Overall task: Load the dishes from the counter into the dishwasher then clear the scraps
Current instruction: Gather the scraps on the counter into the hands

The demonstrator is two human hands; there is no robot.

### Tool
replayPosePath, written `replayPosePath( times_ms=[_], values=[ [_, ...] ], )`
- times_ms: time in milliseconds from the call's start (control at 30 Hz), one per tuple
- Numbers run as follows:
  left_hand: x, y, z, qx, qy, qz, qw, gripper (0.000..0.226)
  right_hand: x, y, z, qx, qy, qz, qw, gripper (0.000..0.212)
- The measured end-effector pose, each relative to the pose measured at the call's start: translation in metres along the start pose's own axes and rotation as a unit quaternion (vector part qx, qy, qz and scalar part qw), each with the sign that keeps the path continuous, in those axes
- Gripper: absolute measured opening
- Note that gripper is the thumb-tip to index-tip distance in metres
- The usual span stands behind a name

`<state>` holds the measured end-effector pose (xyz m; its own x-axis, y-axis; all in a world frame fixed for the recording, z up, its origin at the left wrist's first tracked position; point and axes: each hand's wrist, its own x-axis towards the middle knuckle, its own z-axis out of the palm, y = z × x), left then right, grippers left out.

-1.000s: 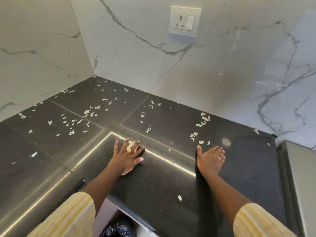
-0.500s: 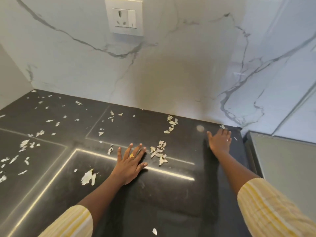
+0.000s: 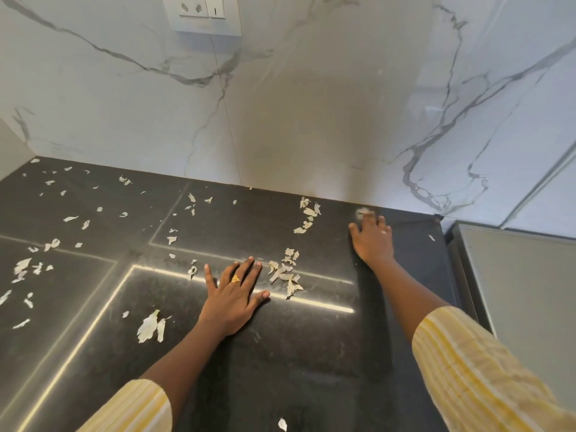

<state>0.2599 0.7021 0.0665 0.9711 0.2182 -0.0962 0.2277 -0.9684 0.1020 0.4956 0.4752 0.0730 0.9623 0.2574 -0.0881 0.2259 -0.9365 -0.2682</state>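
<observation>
The left hand (image 3: 232, 302) lies flat on the dark counter (image 3: 311, 353), its fingers (image 3: 246, 272) spread wide, with a gold ring (image 3: 235, 278) on one of them. Just to the right of these fingers there is a small heap of pale scraps (image 3: 286, 272). The right hand (image 3: 374, 241) also lies flat, farther back near the marble wall (image 3: 311, 104). Its fingers are straight and close together, and their tips are blurred. More scraps are scattered over the left part of the counter. One bigger piece (image 3: 149, 327) lies to the left of the left wrist.
</observation>
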Motion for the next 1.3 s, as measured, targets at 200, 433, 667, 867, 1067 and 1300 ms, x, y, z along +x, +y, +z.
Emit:
replayPosePath(
  times_ms=[200, 433, 667, 867, 1067, 1300],
  values=[
    [0.000, 0.000, 0.001, 0.011, -0.001, -0.004, 1.000, 0.100, -0.026, -0.013, 0.001, -0.028, -0.097, -0.225, 0.969, 0.049],
    [0.001, -0.002, 0.003, -0.009, 0.009, -0.003, 1.000, 0.097, -0.024, 0.077, -0.017, 0.011, 0.022, 0.158, 0.987, 0.078],
    [-0.001, -0.001, 0.003, 0.015, 0.005, -0.012, 1.000, 0.098, -0.015, 0.053, -0.010, -0.010, 0.001, 0.124, 0.992, 0.081],
    [0.000, -0.001, 0.005, 0.012, 0.012, -0.010, 1.000, 0.099, -0.013, 0.002, 0.002, -0.038, -0.019, -0.046, 0.998, 0.075],
    [-0.001, -0.002, 0.003, 0.002, 0.020, 0.000, 1.000, 0.096, -0.019, -0.051, 0.007, 0.078, -0.094, -0.225, 0.967, 0.054],
    [-0.002, -0.006, 0.010, 0.007, 0.021, -0.006, 1.000, 0.064, 0.014, 0.000, -0.005, 0.108, 0.125, 0.242, 0.956, 0.073]
  ],
)
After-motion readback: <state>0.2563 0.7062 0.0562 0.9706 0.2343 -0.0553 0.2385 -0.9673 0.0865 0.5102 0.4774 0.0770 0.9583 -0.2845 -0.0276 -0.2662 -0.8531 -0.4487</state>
